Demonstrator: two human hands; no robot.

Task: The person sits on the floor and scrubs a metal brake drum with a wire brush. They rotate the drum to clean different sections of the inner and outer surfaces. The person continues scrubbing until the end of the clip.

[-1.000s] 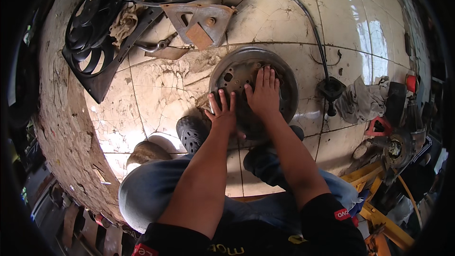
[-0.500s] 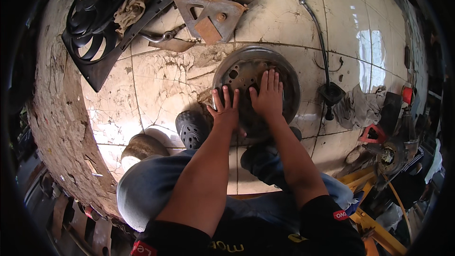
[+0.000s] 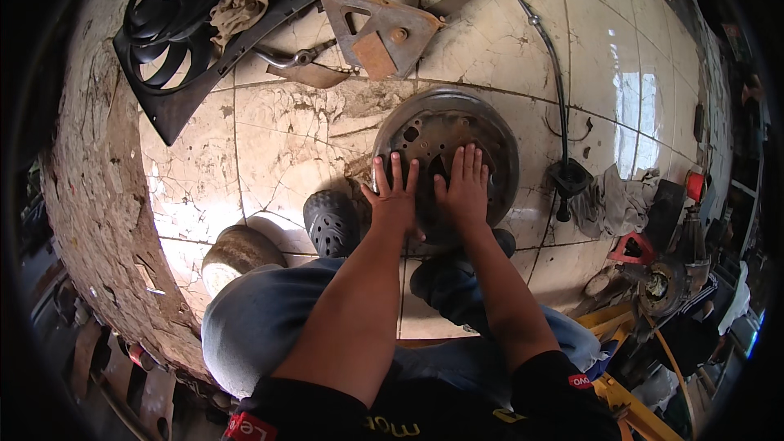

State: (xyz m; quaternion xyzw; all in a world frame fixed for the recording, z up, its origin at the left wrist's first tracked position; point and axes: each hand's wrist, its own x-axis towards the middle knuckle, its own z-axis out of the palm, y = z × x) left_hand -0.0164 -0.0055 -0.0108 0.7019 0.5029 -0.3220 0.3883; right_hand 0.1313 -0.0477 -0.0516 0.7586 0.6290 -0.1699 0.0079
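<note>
A round, dark metal disc (image 3: 423, 132) with a raised rim and several holes in its face lies on the tiled floor between my feet. It looks like a brake backing plate, stained brown in places. My left hand (image 3: 394, 200) rests over its near left part, fingers spread. Over the near right part is my right hand (image 3: 465, 192), palm down, fingers stretched out and thumb apart. Neither hand grips anything. My hands and wrists hide much of the disc's near half.
A black fan shroud (image 3: 167, 114) with a rag (image 3: 241, 8) lies far left, beside a rusty metal bracket (image 3: 371, 28). To the right are a gear lever with cable (image 3: 569, 177), a grey cloth (image 3: 616, 200) and a red triangular part (image 3: 631, 249). A rounded metal piece (image 3: 245, 253) sits by my left shoe.
My right hand has slid nearer to me across the disc, its fingers closer together. My left hand stays at the left part. The whole view has shifted slightly.
</note>
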